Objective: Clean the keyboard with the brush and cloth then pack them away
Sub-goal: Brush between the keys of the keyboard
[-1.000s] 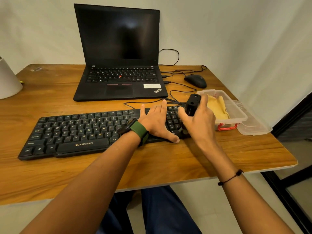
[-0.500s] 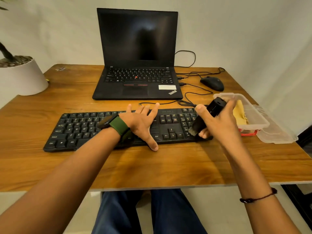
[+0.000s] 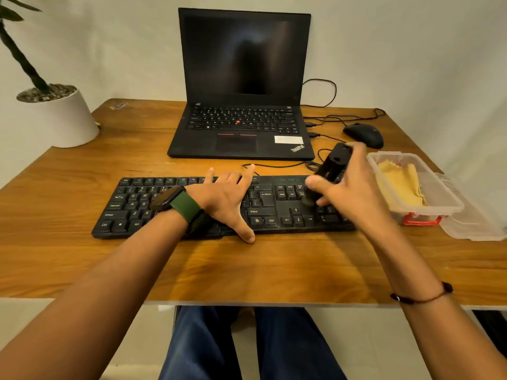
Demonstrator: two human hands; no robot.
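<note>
Fingers of the right hand (image 3: 354,192) curl round one black brush (image 3: 333,167), tilted with its bristle end down-left on the keyboard's (image 3: 274,205) right part and its handle up toward the mouse (image 3: 363,134). Left hand (image 3: 227,200) lies flat, fingers spread, pressing mid-keyboard. One yellow cloth (image 3: 402,183) sits in the clear box (image 3: 450,200), right on the tabletop (image 3: 274,264).

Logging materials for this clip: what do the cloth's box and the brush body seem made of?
The box looks like clear glossy plastic: the yellow cloth shows through its walls. The brush in the right hand looks like matte black hard plastic, probably; blur hides detail.
</note>
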